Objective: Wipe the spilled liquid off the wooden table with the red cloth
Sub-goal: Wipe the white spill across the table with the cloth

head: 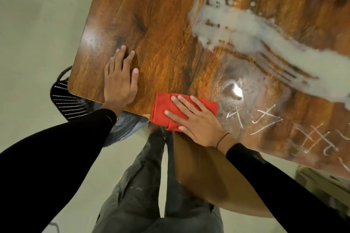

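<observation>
One wooden table [161, 24], glossy brown grain, filling the upper frame. One milky white spilled liquid [246, 30] smear, streaked, upper right. Pale scratched marks at right, unreadable. One red cloth [162, 108], folded, at the near edge, centre frame. Right hand [197, 119] flat, fingers spread, pressing it. Left hand [119, 79] flat, open, empty, centre left.
</observation>
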The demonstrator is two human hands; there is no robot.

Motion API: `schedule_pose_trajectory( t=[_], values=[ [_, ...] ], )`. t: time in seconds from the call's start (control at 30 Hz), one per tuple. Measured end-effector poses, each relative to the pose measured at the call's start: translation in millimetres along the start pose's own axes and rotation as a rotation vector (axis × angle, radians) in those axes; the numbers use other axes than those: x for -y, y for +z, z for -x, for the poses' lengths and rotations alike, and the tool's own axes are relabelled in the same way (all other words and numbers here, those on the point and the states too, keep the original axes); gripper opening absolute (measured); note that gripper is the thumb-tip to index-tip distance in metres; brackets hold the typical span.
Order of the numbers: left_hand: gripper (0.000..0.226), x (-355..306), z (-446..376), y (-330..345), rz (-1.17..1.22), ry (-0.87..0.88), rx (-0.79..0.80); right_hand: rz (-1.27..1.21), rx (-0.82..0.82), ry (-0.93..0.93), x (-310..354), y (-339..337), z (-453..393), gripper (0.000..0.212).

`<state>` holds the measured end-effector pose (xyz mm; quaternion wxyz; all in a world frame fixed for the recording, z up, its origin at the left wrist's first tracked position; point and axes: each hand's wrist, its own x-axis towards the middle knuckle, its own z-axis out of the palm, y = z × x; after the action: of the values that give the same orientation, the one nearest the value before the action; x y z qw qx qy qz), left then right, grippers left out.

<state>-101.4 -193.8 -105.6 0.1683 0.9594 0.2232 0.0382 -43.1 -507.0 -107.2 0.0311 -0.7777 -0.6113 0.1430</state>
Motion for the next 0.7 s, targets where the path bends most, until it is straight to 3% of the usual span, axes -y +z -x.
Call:
schedule_pose_trajectory(
  t=[0.13,0.3,0.43,0.57,0.7],
  values=[
    [0.055,0.3,0.5,1.6,0.004,-0.004,0.015,0.038,-0.015,-0.031,-44.2,-11.9,-14.4,0.066],
    [0.055,-1.3,2.7,2.0,-0.011,-0.028,0.031,0.018,-0.131,0.36,-102.2,-35.2,-37.5,0.065],
    [0.05,-33.7,7.9,3.4,-0.005,-0.014,0.022,-0.025,-0.163,0.564,-80.4,-34.8,-36.3,0.066],
    [0.048,-92.4,-1.0,17.9,0.144,-0.022,0.048,-0.047,-0.078,0.403,-30.2,-12.7,12.1,0.069],
    [0.047,-104.1,-34.3,25.2,0.205,-0.128,-0.028,-0.05,-0.019,0.317,-14.2,-1.4,57.1,0.071]
  ],
)
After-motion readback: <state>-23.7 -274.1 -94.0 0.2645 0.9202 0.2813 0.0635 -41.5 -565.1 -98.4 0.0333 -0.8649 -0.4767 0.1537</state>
